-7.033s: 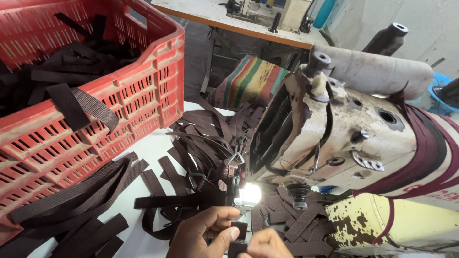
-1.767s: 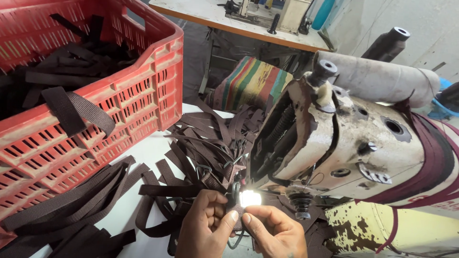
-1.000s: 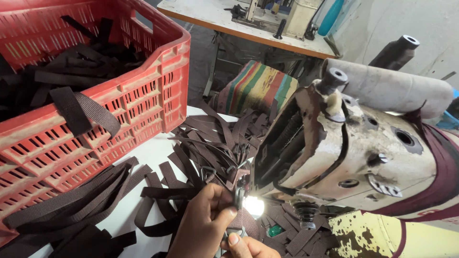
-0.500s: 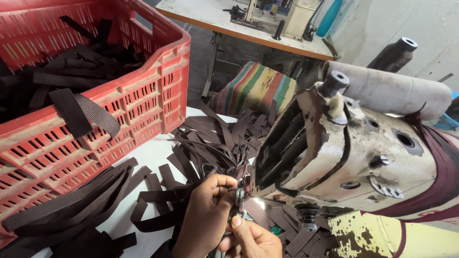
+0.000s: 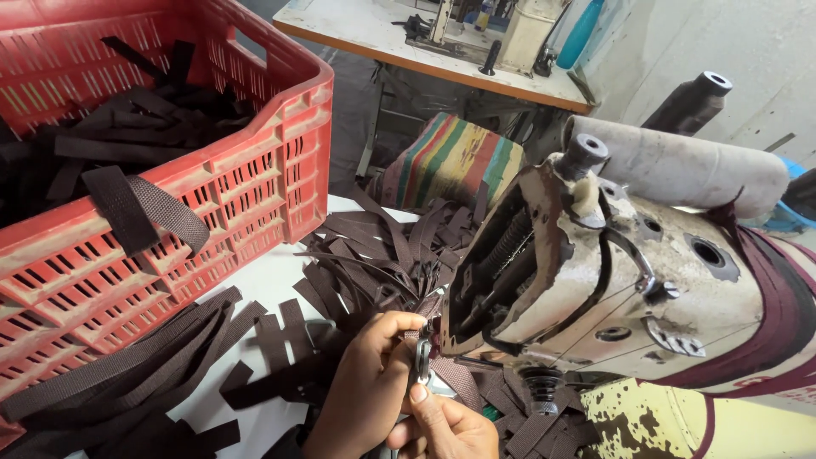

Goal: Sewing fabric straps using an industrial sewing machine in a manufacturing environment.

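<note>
My left hand (image 5: 367,387) and my right hand (image 5: 446,425) meet at the bottom middle, right in front of the needle end of an old cream sewing machine (image 5: 612,280). Both pinch a short dark brown webbing strap (image 5: 457,381) with a small metal buckle (image 5: 421,364) on it, held under the machine's head. The left thumb and fingers grip the buckle from the left; the right thumb presses it from below. The needle and presser foot are hidden behind my hands.
A heap of cut brown straps (image 5: 374,255) lies on the white table (image 5: 263,285) behind my hands, more straps (image 5: 119,374) at the left. A red plastic crate (image 5: 178,221) full of straps stands at the left. A striped cushion (image 5: 450,161) and another sewing table (image 5: 425,42) are behind.
My hands have moved slightly up and closer to the machine's head with the strap and buckle. The bright lamp glare seen a second ago is now covered by my hands.
</note>
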